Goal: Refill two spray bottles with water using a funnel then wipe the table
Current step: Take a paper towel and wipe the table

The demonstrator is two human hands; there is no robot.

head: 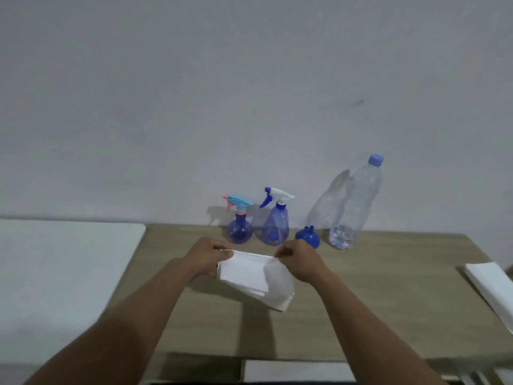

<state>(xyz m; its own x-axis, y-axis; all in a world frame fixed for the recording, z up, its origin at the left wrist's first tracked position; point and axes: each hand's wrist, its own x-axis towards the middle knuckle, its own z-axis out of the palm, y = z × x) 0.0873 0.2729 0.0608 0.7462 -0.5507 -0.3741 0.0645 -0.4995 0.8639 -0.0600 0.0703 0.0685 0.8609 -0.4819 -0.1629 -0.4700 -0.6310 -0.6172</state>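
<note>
Both hands pinch a white paper towel (254, 276) above the tabletop (388, 295)
Folded, layered, drooping — left hand (209, 255) and right hand (301, 259) grip its top corners.

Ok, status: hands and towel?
Left hand and right hand both pinch white folded paper towel over wooden table. Blue plastic funnel close behind right hand.

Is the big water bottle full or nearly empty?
Nearly empty: the water bottle stands capped, with water visible only at its bottom.
</note>
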